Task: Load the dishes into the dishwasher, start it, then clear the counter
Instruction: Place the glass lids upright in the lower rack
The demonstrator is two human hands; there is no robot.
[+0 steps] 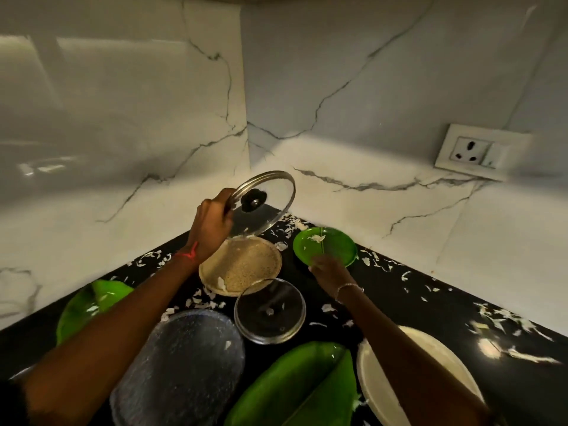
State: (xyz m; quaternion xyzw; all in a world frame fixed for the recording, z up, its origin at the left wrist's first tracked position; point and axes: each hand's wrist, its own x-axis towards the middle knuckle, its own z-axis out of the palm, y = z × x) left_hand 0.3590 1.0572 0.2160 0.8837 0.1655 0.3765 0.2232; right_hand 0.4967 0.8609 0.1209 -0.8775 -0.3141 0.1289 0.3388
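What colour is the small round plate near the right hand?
The small round plate is bright green, with white scraps on it; seen in the head view.

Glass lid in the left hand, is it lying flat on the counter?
No, the left hand grips the glass lid by its rim, tilted up above the beige plate.

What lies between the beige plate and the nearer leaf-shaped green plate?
A small glass lid lies flat there on the black counter, its far rim at the beige plate; the head view shows it.
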